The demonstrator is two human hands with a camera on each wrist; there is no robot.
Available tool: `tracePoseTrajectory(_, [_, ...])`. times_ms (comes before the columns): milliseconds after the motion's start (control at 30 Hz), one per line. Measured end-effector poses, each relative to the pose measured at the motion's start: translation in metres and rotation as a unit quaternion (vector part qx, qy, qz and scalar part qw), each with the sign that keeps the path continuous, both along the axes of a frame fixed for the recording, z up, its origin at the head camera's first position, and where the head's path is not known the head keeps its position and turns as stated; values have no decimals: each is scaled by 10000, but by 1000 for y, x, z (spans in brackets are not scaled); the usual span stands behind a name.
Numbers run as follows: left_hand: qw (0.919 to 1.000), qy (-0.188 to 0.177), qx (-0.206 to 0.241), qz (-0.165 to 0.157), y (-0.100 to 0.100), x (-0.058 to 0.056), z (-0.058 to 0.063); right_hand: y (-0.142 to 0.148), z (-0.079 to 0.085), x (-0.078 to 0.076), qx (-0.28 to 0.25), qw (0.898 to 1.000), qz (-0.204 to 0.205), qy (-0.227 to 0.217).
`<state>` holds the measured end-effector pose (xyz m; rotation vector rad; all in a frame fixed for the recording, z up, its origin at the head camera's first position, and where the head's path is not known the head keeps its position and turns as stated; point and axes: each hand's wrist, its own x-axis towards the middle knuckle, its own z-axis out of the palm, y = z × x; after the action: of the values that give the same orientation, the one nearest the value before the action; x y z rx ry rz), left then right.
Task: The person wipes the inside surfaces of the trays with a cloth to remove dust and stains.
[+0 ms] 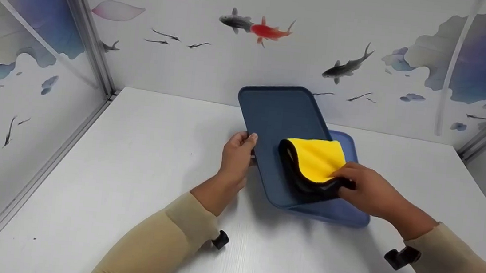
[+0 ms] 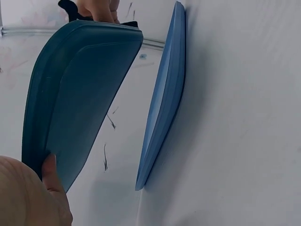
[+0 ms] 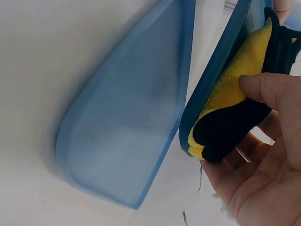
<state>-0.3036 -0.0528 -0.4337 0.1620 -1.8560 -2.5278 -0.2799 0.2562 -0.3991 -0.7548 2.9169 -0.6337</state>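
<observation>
My left hand [image 1: 236, 156] grips the left long edge of a dark teal-blue tray [image 1: 278, 117], thumb on top. The tray is raised and tilted, and the left wrist view shows its underside [image 2: 84, 99] above the table. A folded cloth [image 1: 316, 159], yellow on one face with black edges and backing, lies against the tray's near right part. Its right end is pinched by my right hand [image 1: 369, 191], with the thumb on the yellow face in the right wrist view. Below, a lighter blue tray [image 1: 338, 212] lies on the table, partly hidden by the raised one.
The white table [image 1: 140, 180] reaches back to a white wall [image 1: 178, 68] printed with fish and petals. Metal frame posts [image 1: 88, 32] stand at the corners. Side panels bound the table on the left and right.
</observation>
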Motion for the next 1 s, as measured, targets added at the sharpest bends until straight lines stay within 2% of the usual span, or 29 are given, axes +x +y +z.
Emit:
tracePoseTrajectory(267, [9999,-67,-127,50,0,-1,1,-13,-1,9,-271,9995,49,-160])
tracePoseTrajectory(533, [9996,-29,-274,72,1,1,1,-36,2,18,-883,9909,-173,-998])
tracePoseTrajectory(700, [9995,-55,-278,115,2,1,0,-54,5,23,-1088,9861,-208,-1240])
tracePoseTrajectory(1000, [9996,-22,-265,126,3,2,1,-77,8,32,-1291,9833,-209,-1265])
